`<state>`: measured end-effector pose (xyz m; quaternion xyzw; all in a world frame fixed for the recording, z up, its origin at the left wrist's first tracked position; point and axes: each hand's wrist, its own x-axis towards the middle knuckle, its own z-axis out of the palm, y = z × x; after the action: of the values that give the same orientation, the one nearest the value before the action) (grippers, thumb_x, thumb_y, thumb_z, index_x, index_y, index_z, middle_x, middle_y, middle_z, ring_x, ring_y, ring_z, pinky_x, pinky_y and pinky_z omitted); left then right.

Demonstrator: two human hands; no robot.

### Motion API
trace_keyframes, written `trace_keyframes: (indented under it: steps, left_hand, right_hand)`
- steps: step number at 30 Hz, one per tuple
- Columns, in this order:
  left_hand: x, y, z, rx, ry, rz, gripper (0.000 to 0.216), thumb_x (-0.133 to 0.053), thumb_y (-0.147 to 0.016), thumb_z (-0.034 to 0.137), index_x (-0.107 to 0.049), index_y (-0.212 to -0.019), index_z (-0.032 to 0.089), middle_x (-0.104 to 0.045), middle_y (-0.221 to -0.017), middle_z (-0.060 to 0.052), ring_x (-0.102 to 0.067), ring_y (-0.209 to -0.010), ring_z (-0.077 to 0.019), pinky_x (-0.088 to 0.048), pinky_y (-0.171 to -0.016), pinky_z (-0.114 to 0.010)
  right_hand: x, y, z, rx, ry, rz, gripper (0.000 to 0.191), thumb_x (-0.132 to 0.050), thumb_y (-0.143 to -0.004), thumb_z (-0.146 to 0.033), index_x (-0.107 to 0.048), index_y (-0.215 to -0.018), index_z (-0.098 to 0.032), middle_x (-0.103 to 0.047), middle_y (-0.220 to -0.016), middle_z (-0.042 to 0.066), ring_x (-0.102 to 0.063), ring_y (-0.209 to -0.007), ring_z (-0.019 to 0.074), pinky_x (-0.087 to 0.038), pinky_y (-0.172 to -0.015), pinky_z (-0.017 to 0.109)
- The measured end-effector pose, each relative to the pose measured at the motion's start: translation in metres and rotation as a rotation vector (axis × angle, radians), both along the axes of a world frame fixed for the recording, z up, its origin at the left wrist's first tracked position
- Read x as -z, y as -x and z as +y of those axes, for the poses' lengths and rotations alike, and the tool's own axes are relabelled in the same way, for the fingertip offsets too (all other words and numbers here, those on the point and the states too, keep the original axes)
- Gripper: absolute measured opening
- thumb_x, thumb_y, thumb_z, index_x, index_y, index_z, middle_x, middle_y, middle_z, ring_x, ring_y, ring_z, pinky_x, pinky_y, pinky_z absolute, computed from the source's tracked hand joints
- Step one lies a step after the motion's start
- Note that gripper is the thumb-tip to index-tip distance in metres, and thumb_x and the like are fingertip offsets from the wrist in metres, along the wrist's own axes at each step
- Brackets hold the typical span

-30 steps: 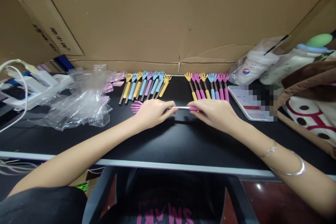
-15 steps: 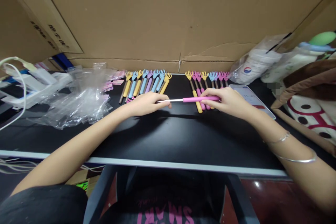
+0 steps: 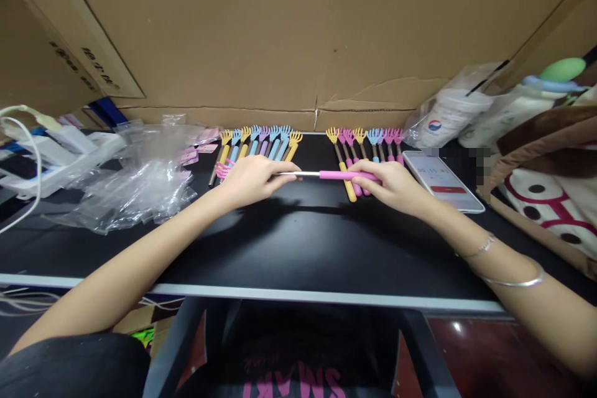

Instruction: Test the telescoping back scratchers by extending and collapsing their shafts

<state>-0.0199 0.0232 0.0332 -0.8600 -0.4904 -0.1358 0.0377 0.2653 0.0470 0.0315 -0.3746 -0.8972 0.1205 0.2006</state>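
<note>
The left hand (image 3: 254, 180) is closed around the pink scratcher (image 3: 331, 175), whose claw sticks out beyond the knuckles at 9 o'clock, while its bare rod leaves the thumb and fingertips at 3 o'clock. The right hand (image 3: 394, 185) is clamped on the far end of the handle, thumb and fingers pinching it, with the rest of the handle running out at 9 o'clock. The scratcher thus spans both hands, level and sideways, raised above the black table (image 3: 298, 255), which shows a shadow below it. Taking the middle of the rod as the clock's centre, a white case (image 3: 100, 148) with a pale cable (image 3: 38, 165) lies far off at 9 o'clock, then clear plastic bags (image 3: 140, 193) nearer on that line, pink cards (image 3: 208, 135) at 10 and a row of scratchers (image 3: 263, 148) at 10 too, its near ends partly hidden by the left hand and the pink claw. At 2 o'clock is a second row (image 3: 349, 165), crossed in view by the held handle and partly covered by the right hand; a bagged cup (image 3: 438, 127) stands farther out at 2. At 3 o'clock lie a phone (image 3: 448, 183), just beside the right hand, and a brown-and-white bag (image 3: 541, 155). The held scratcher has a pink fingered claw, a slim silvery rod and a smooth pink handle.
</note>
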Motion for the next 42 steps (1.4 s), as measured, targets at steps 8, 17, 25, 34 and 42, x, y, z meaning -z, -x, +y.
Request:
trace_keyframes:
  steps: [8, 17, 25, 34, 42]
  left_hand:
    - [0.008, -0.004, -0.004, 0.022, -0.319, 0.008, 0.034, -0.041, -0.092, 0.043, -0.069, -0.105, 0.028, -0.072, -0.078, -0.002, -0.064, -0.066, -0.0149, -0.028, -0.05, -0.024]
    - [0.011, -0.006, -0.007, 0.145, -0.61, 0.063, 0.029, -0.045, -0.092, 0.041, -0.07, -0.095, 0.026, -0.067, -0.065, 0.0, -0.062, -0.059, -0.0122, -0.023, -0.045, -0.025]
    - [0.02, -0.009, -0.008, 0.125, -0.561, 0.054, 0.032, -0.04, -0.094, 0.042, -0.068, -0.094, 0.025, -0.07, -0.07, 0.001, -0.063, -0.061, -0.0119, -0.024, -0.046, -0.024]
    - [0.018, -0.009, -0.007, 0.076, -0.444, 0.052, 0.049, -0.027, -0.095, 0.052, -0.067, -0.092, 0.025, -0.071, -0.072, 0.0, -0.063, -0.061, -0.0136, -0.023, -0.047, -0.024]
    - [0.019, -0.011, -0.007, 0.006, -0.182, 0.029, 0.052, -0.025, -0.093, 0.057, -0.063, -0.085, 0.022, -0.064, -0.062, -0.001, -0.056, -0.055, -0.0149, -0.019, -0.049, -0.024]
  right_hand:
    - [-0.005, -0.005, 0.0, -0.053, 0.166, 0.057, 0.034, -0.04, -0.09, -0.045, -0.06, -0.09, -0.018, -0.062, -0.07, 0.0, -0.052, -0.058, 0.0098, -0.036, -0.058, 0.023]
    - [-0.006, -0.006, 0.004, -0.153, 0.465, 0.072, 0.041, -0.04, -0.089, -0.05, -0.061, -0.086, -0.015, -0.063, -0.08, 0.004, -0.051, -0.068, 0.011, -0.037, -0.063, 0.024]
    - [-0.008, -0.006, 0.002, -0.125, 0.405, 0.046, 0.042, -0.042, -0.087, -0.05, -0.063, -0.083, -0.014, -0.064, -0.078, 0.005, -0.053, -0.069, 0.0118, -0.037, -0.064, 0.024]
    - [-0.009, -0.002, -0.005, -0.032, 0.079, -0.055, 0.039, -0.04, -0.088, -0.046, -0.065, -0.076, -0.018, -0.064, -0.066, 0.0, -0.048, -0.051, 0.0078, -0.033, -0.054, 0.022]
    - [-0.009, -0.004, -0.011, 0.038, -0.431, -0.149, 0.037, -0.042, -0.09, -0.047, -0.066, -0.076, -0.022, -0.06, -0.05, -0.003, -0.049, -0.044, 0.008, -0.027, -0.049, 0.022]
